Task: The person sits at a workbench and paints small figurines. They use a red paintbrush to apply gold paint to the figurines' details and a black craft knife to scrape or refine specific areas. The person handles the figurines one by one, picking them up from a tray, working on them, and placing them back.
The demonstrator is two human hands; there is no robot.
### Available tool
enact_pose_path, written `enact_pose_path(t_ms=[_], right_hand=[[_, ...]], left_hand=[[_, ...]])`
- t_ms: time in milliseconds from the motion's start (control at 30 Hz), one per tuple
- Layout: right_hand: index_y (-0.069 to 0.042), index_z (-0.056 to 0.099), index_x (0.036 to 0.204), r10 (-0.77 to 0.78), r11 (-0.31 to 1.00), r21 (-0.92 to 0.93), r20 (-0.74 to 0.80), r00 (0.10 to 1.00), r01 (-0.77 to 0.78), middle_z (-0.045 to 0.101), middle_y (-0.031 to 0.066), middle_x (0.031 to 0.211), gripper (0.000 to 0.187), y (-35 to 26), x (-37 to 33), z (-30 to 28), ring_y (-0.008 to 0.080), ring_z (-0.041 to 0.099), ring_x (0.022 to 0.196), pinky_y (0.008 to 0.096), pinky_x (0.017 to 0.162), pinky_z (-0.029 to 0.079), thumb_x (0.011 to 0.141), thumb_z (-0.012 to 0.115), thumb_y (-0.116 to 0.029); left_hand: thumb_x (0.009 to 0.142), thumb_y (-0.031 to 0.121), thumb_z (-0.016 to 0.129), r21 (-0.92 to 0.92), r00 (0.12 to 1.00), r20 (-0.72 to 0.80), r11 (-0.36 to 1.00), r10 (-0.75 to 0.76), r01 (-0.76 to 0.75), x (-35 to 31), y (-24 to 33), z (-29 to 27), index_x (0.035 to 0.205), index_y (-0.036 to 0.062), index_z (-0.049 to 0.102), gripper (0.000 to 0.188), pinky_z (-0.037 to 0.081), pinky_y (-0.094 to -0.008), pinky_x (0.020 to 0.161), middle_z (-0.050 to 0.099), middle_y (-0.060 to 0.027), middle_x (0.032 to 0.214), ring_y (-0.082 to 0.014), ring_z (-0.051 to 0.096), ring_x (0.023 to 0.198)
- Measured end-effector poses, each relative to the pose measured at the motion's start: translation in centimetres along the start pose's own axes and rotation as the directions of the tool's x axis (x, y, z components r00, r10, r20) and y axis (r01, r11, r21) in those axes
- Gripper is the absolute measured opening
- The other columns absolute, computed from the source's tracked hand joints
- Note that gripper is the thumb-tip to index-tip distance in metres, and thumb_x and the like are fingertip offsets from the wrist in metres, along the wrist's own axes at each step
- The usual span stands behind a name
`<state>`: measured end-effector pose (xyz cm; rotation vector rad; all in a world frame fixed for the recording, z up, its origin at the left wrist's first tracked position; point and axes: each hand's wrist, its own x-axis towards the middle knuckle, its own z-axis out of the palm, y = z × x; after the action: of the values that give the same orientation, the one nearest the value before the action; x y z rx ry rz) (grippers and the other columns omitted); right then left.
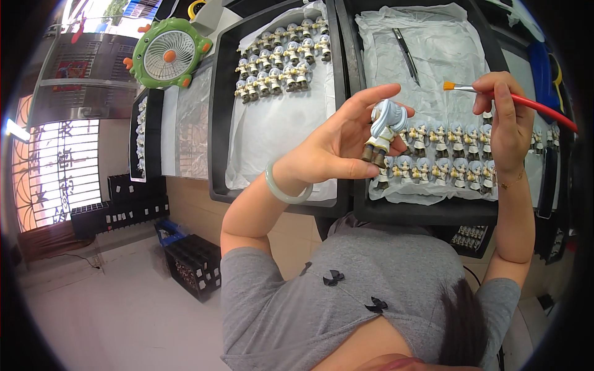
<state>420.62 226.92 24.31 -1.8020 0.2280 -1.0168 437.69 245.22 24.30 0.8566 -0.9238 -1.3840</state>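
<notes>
My left hand (346, 139) is closed around a small figurine (385, 131) with pale blue-grey hair, a white outfit and brown boots. The figurine is held upright above the right-hand tray (427, 213), its head toward the far side. In my right hand (510, 123) is a paintbrush (529, 102) with a red handle and orange bristles. The brush tip points left toward the figurine and stays apart from it. Below my hands, rows of similar figurines (440, 141) stand on white paper (445, 49) in that tray.
On the left, another black tray (218, 123) holds several rows of figurines (272, 80) at its far end. A dark slim tool (406, 57) lies on the right tray's paper. A green fan (169, 55) stands at the far left. Black crates (193, 266) sit on the floor.
</notes>
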Motion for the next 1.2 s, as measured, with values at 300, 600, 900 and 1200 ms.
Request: enact_pose_path(t_ms=[300,600,900,1200], right_hand=[[0.0,0.058,0.081,0.01,1.0,0.01,0.04,0.999,-0.01,0.053,0.0013,0.067,0.029,0.0,-0.1,0.2,0.0049,0.048,0.058,0.0175,0.053,0.036,0.091,0.039,-0.019],[0.0,0.059,0.081,0.014,1.0,0.004,0.061,0.998,-0.015,0.054,0.0015,0.068,0.029,-0.1,-0.3,0.5,0.0049,0.048,0.058,0.0177,0.053,0.036,0.091,0.039,-0.018],[0.0,0.058,0.081,0.027,1.0,0.008,0.107,0.994,-0.028,0.054,0.0016,0.068,0.029,-0.1,-0.6,0.6,0.0053,0.048,0.058,0.018,0.054,0.037,0.091,0.038,-0.018],[-0.001,0.061,0.078,-0.186,0.974,0.204,0.456,0.871,0.101,0.058,0.0053,0.064,0.025,-1.6,-0.7,2.3,0.0143,0.049,0.059,0.0247,0.056,0.037,0.084,0.051,-0.023]], left_hand=[[0.054,-0.006,0.063,0.561,0.982,0.031,0.809,0.187,-0.172,-0.1,-1.0,-0.6,0.121,0.0075,0.029,0.076,0.035,-0.0322,0.089,0.036,-0.0156,0.123,-0.0193,0.041,0.105],[0.051,0.016,0.067,0.897,0.932,0.064,0.389,0.358,-0.211,-0.3,-1.0,0.1,0.109,0.0061,0.045,0.063,0.033,-0.0336,0.08,0.037,-0.0132,0.098,-0.0276,0.038,0.092],[0.048,0.029,0.072,0.972,0.953,0.026,0.215,0.301,-0.094,-0.4,-0.5,0.2,0.103,0.0036,0.05,0.064,0.034,-0.0318,0.075,0.044,-0.0103,0.088,-0.0252,0.043,0.084],[0.047,0.032,0.073,0.976,0.951,-0.01,0.211,0.308,-0.058,-0.2,-1.0,0.2,0.095,0.0051,0.053,0.059,0.033,-0.0306,0.074,0.045,-0.0079,0.082,-0.0235,0.044,0.078]])
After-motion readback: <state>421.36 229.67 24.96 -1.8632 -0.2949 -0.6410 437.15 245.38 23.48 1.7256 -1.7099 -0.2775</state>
